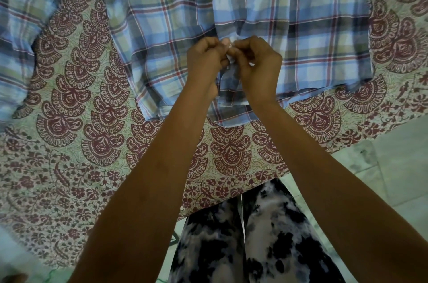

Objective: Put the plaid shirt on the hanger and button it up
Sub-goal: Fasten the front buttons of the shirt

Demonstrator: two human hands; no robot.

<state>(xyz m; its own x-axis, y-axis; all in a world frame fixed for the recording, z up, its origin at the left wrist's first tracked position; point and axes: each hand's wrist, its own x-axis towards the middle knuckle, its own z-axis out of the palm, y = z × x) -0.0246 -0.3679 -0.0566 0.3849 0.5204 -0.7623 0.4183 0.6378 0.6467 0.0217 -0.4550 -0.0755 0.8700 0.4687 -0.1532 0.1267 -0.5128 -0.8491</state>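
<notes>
Plaid shirt [289, 23] spread flat on a paisley-printed bedsheet [76, 120], hem nearest the viewer. Left hand [206, 62] and right hand [257, 67] meet at the front placket near the hem, fingers [234, 51] of both curled tight, pinching the two fabric edges together. A sleeve [20, 27] lies at left.

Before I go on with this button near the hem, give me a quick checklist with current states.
1. Both hands on the front edges: ok; left hand and right hand pinch the plaid shirt at its front opening.
2. Button through its hole: cannot tell, the fingers hide it.
3. Shirt supported: ok, it lies on the printed bedsheet.
4. Hems level: not ok, the two bottom edges sit at different heights.
5. Hanger inside the shirt: cannot tell, collar out of view.
</notes>
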